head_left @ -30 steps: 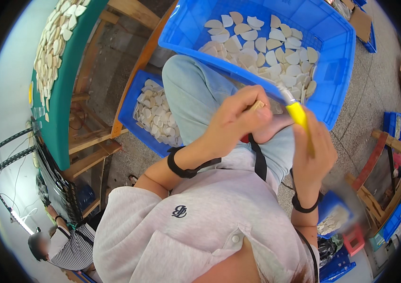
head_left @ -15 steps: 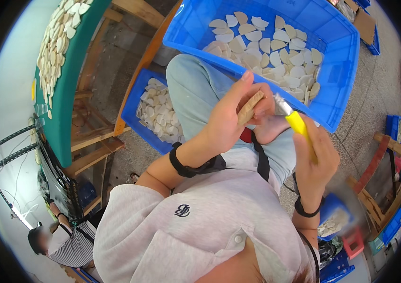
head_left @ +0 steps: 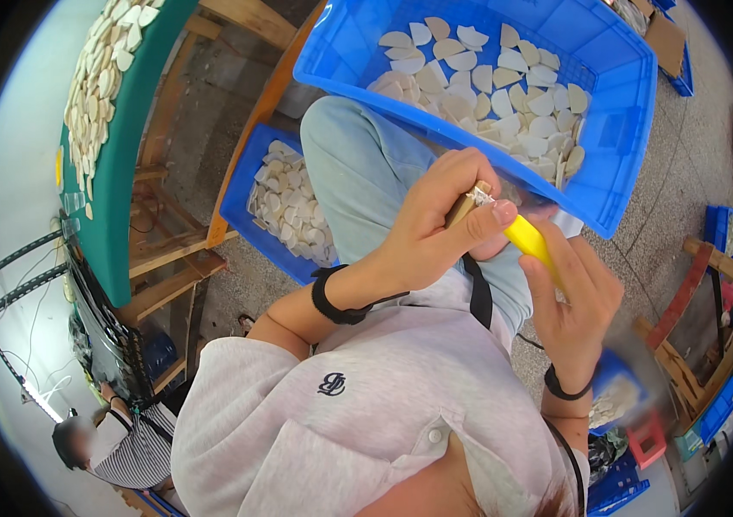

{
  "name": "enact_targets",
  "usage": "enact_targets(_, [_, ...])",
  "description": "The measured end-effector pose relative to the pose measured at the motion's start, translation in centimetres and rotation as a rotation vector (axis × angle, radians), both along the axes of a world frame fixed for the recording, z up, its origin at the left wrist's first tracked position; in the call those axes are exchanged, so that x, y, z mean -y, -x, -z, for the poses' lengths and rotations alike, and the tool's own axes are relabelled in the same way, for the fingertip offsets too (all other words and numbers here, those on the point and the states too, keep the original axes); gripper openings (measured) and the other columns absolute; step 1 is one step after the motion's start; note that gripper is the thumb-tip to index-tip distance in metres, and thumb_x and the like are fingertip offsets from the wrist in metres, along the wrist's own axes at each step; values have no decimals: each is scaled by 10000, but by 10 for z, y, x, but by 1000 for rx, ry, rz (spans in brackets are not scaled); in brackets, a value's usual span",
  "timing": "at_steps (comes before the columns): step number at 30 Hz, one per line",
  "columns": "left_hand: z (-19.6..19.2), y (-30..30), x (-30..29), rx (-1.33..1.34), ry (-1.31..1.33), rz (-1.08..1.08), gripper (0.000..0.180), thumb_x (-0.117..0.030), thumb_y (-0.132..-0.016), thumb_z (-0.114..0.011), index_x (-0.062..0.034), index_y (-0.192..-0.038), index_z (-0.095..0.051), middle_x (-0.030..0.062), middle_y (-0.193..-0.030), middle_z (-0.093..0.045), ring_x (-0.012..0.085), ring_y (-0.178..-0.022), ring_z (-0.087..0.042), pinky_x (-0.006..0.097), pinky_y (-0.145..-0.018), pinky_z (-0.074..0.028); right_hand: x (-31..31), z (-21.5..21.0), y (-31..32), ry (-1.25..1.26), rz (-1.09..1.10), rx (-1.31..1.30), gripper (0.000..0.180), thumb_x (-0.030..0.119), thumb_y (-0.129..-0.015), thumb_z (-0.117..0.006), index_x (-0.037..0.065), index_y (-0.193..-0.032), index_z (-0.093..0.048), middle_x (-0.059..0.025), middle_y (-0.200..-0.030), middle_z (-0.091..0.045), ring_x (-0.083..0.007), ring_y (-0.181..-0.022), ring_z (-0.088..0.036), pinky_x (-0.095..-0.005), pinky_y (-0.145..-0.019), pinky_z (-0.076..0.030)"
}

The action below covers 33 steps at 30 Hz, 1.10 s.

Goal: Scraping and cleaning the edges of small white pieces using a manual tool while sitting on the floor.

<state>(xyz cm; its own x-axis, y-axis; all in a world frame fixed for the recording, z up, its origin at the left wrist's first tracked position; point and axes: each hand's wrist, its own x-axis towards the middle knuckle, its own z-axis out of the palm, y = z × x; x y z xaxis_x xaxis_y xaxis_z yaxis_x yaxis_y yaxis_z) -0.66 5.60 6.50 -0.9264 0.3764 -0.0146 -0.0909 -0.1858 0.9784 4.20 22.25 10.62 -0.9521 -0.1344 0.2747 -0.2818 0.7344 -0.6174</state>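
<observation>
My left hand (head_left: 440,228) is closed round a small flat tan piece (head_left: 461,209), held edge-up in front of my lap. My right hand (head_left: 575,280) grips a slim yellow-handled tool (head_left: 532,242). Its whitish, silvery head (head_left: 480,197) meets the piece's edge, and my left thumb lies across the tool just behind that head. The exact kind of the tool is hard to make out. Beyond my hands stands a large blue bin (head_left: 612,185) with many pale half-round pieces (head_left: 504,103) scattered inside.
A smaller blue crate (head_left: 237,200) of similar pieces sits left of my knee. More pieces (head_left: 95,99) are heaped on a green-topped table (head_left: 130,146) at the far left. Another person (head_left: 130,444) is at lower left. Wooden frames (head_left: 685,370) and blue crates stand on the right.
The tool has moved left, bringing its head against the piece's edge. My left hand has turned, and its thumb has come down over the tool.
</observation>
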Motion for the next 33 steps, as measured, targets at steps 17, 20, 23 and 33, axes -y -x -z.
enact_targets(17, [6,19,8,572,-490,209,349,-391,-843,-364,-117,-627,-347,3,-630,-358,126,-598,-324,252,-534,-252,-4,16,4,115,322,-24,229,103,-819,-633,5,-1025,-618,-90,-754,-587,-159,-583,-503,-260,-512,-385])
enact_targets(20, [9,23,11,651,-570,284,346,-386,-847,-351,-116,-631,-337,22,-640,-348,158,-598,-330,272,-551,-271,-4,15,1,128,318,34,219,96,-826,-625,-2,-1021,-617,-96,-758,-589,-154,-599,-509,-257,-527,-389])
enact_targets(23, [12,24,12,743,-669,325,393,-407,-886,-326,-119,-618,-346,22,-635,-348,160,-598,-338,271,-550,-275,-4,17,0,149,317,58,216,87,-825,-622,-7,-1019,-615,-106,-777,-599,-164,-622,-531,-259,-549,-403])
enact_targets(33, [5,26,14,897,-795,314,471,-467,-919,-268,-119,-613,-358,12,-639,-332,159,-621,-345,271,-555,-277,-2,20,0,189,349,117,218,93,-826,-621,-9,-1019,-614,-111,-812,-617,-172,-668,-562,-264,-616,-431])
